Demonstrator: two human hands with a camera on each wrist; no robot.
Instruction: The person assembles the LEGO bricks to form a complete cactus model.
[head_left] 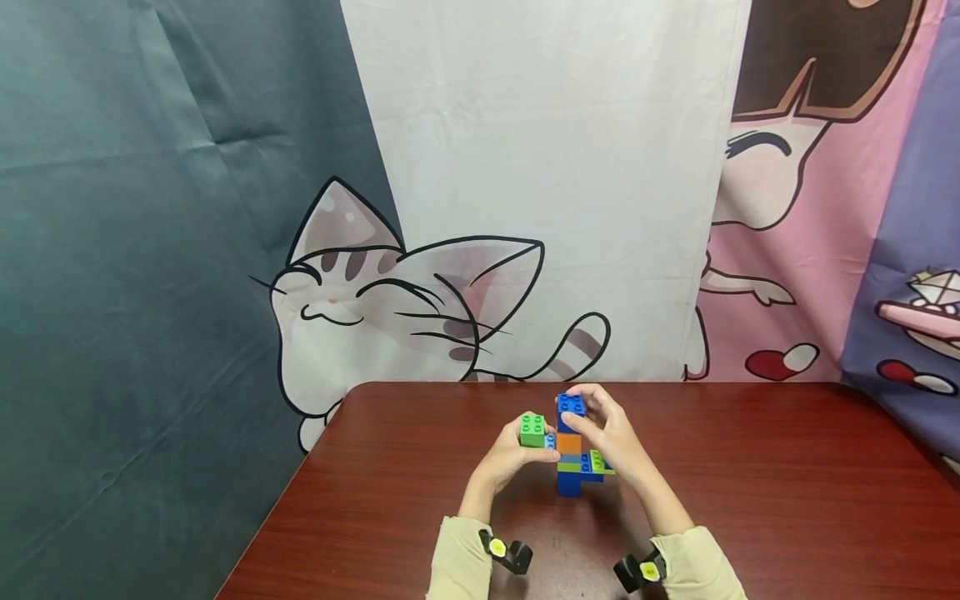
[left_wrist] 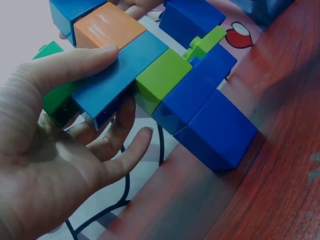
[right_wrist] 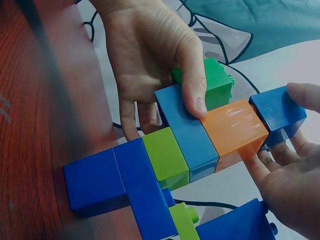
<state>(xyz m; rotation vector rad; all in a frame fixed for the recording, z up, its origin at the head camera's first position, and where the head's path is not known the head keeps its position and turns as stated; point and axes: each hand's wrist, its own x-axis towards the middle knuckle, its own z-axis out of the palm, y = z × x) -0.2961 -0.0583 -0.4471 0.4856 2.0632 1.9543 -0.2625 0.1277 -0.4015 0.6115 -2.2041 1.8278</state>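
A tower of toy building bricks stands on the table, its lowest dark blue brick (head_left: 568, 484) at the bottom. Above come a long dark blue brick (right_wrist: 145, 185), a lime green brick (right_wrist: 165, 157), a lighter blue brick (right_wrist: 192, 142) and an orange brick (right_wrist: 234, 129). My left hand (head_left: 504, 457) grips the lighter blue brick from the left, thumb on its near face. A green brick (head_left: 532, 431) sits on that brick's left end, beside the hand. At the top, my right hand (head_left: 613, 433) pinches a blue brick (right_wrist: 280, 114) that sits against the orange one.
On the tower's right arm are a thin lime piece (right_wrist: 184, 222) and another dark blue brick (right_wrist: 237, 223). The reddish-brown wooden table (head_left: 360, 500) reaches back to a printed cloth (head_left: 570, 167) with a cartoon cat. Each sleeve has a black wrist camera (head_left: 516, 557) strapped on.
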